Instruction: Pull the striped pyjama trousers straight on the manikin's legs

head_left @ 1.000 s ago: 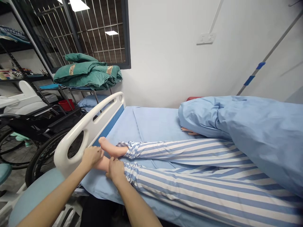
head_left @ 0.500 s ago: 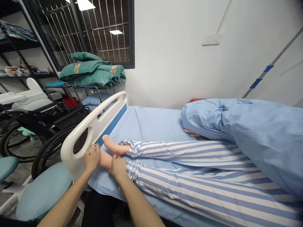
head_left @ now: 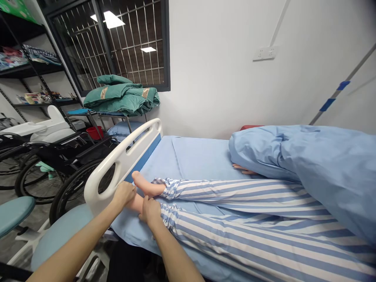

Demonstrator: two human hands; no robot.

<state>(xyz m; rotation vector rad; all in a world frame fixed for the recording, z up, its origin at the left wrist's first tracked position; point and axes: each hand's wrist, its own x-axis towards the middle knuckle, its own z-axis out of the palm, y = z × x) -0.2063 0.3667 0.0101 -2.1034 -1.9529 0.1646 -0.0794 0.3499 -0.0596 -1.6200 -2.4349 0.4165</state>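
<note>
A figure in blue-and-white striped trousers [head_left: 235, 231] lies on the bed, both bare feet toward the footboard. My left hand [head_left: 125, 194] is closed around the toe end of the near foot [head_left: 136, 203], its fingers bent over the top. Just behind it, at the ankle, my right hand [head_left: 151, 211] wraps the same leg beside the gathered trouser cuff. The far foot [head_left: 147, 185] rests on the sheet with its toes up, apart from my hands. My hands cover much of the near foot.
The white footboard [head_left: 101, 196] stands close left of my left hand. A blue quilt [head_left: 305, 152] covers the figure's upper part, with some fingers showing at its edge. Wheelchairs [head_left: 73, 168], a teal stool [head_left: 63, 239] and folded green bedding [head_left: 120, 96] are at the left.
My left hand has tipped over the toes and moved right, toward the ankle. My right hand keeps its hold at the ankle. The view has shifted slightly left and up.
</note>
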